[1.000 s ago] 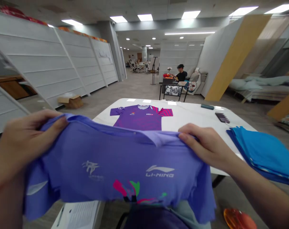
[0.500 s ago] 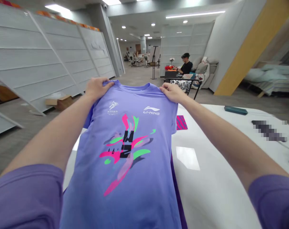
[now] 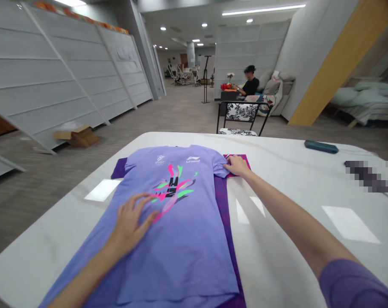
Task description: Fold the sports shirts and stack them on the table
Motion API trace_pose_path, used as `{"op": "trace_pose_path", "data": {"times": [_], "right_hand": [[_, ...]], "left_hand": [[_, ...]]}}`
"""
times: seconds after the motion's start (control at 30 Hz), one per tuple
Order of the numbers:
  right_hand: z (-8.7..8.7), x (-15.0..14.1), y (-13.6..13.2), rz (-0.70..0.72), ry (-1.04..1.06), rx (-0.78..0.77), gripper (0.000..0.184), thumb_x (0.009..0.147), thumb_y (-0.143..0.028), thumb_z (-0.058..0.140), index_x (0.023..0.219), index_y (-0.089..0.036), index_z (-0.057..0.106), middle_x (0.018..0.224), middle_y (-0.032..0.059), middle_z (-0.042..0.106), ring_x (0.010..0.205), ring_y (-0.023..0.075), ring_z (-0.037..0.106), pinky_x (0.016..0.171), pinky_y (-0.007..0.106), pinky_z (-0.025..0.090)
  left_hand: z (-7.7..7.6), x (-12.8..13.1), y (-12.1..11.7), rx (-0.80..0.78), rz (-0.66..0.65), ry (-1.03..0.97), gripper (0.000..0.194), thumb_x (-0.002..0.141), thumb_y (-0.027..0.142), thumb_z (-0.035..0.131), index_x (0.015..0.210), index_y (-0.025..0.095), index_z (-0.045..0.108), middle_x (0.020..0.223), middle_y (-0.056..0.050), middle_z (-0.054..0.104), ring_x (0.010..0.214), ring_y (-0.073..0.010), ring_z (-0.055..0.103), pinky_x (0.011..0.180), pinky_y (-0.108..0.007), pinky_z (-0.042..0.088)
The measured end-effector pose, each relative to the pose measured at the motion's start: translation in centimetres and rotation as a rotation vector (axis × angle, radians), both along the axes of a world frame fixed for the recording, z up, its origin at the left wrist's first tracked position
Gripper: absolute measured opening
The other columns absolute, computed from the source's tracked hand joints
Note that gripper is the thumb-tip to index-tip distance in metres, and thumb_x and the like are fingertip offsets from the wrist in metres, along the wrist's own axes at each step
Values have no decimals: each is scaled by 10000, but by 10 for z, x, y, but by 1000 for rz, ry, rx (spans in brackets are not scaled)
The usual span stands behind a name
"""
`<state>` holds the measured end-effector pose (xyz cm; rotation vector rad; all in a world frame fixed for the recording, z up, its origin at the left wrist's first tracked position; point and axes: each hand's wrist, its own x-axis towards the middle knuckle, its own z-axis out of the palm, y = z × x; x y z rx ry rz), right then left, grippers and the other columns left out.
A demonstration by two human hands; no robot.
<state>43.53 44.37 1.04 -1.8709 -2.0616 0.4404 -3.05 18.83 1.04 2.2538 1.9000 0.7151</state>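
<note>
A light purple T-shirt (image 3: pixel 171 239) lies spread face up, its neck towards the far edge of the white table (image 3: pixel 283 192). A colourful print and two white logos show on its front. My left hand (image 3: pixel 131 220) is over the lower left of the print, fingers apart and holding nothing. At the shirt's right sleeve, my right hand (image 3: pixel 237 165) has its fingers closed on the sleeve's edge. Beneath the shirt lies a dark purple garment (image 3: pixel 222 205), showing along the right side and at the left sleeve. Its pink-patterned sleeve (image 3: pixel 243 159) sticks out behind my right hand.
On the table's right side lie a dark green case (image 3: pixel 321 146) and a blurred-out dark object with a cable. A black-framed chair (image 3: pixel 242 115) stands beyond the far edge. Farther back, a person (image 3: pixel 251 85) sits by a sofa. An open cardboard box (image 3: pixel 77 136) is on the floor at left.
The T-shirt, held up by both shoulders before, has come down flat onto the table. My left hand has let go and moved back over its front; my right hand has shifted to the sleeve.
</note>
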Motion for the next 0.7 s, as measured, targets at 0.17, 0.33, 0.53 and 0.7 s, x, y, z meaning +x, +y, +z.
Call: {"op": "trace_pose_path", "data": {"times": [0.17, 0.33, 0.53, 0.7], "right_hand": [[42, 2, -19, -121, 155, 120, 191, 1115, -372, 609, 1135, -191, 665, 1066, 128, 775, 927, 240, 692, 863, 367, 559], [86, 9, -86, -147, 219, 228, 299, 1113, -452, 619, 1220, -173, 638, 1195, 103, 701, 936, 189, 670, 914, 370, 580], [103, 46, -251, 3, 179, 85, 450, 968, -373, 772, 1348, -190, 614, 1311, 171, 733, 994, 252, 746, 945, 395, 602], [123, 140, -460, 159, 195, -46, 528, 1019, -584, 723, 1476, -341, 619, 1317, 114, 770, 1067, 318, 798, 871, 471, 664]], "left_hand": [[-18, 89, -148, -211, -129, -174, 511, 816, 670, 851, 1319, 622, 774, 1375, -92, 745, 1336, -439, 683, 1116, -667, 580], [-11, 178, -173, -258, -247, -204, 596, 888, 595, 851, 1463, 488, 736, 1414, -125, 729, 1347, -425, 664, 1161, -680, 537], [2, 192, -190, -158, -296, -121, 193, 1069, 377, 671, 1178, 347, 828, 1225, -127, 763, 1196, -365, 702, 1051, -625, 530], [11, 193, -215, -108, -290, -174, 209, 1105, 392, 628, 1086, 308, 819, 1166, -98, 791, 1148, -333, 726, 1051, -585, 505]]}}
